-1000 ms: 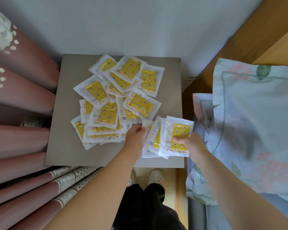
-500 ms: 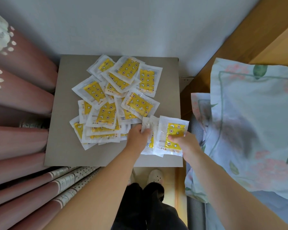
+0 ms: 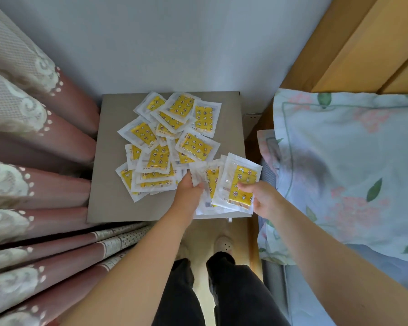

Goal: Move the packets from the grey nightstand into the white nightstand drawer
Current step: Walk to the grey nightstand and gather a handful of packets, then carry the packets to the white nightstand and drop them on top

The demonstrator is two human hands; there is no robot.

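Several white packets with yellow patterned inserts lie in a loose pile (image 3: 167,142) on the grey nightstand (image 3: 108,184). Over its near right corner I hold a small stack of packets (image 3: 233,184) with both hands. My right hand (image 3: 264,198) pinches the top packet of the stack, thumb on its yellow face. My left hand (image 3: 189,191) grips the stack's left edge, thumb on top. The white nightstand and its drawer are not in view.
Pink curtains with lace trim (image 3: 33,161) hang close along the left. A bed with a floral pillow (image 3: 344,165) and wooden headboard (image 3: 353,48) lies on the right. A grey wall (image 3: 174,43) is behind the nightstand. My legs and shoes (image 3: 224,243) stand in the narrow gap below.
My left hand has moved right from the pile's edge onto the held stack. The stack has closed up and tilted a little, and both hands now grip it.
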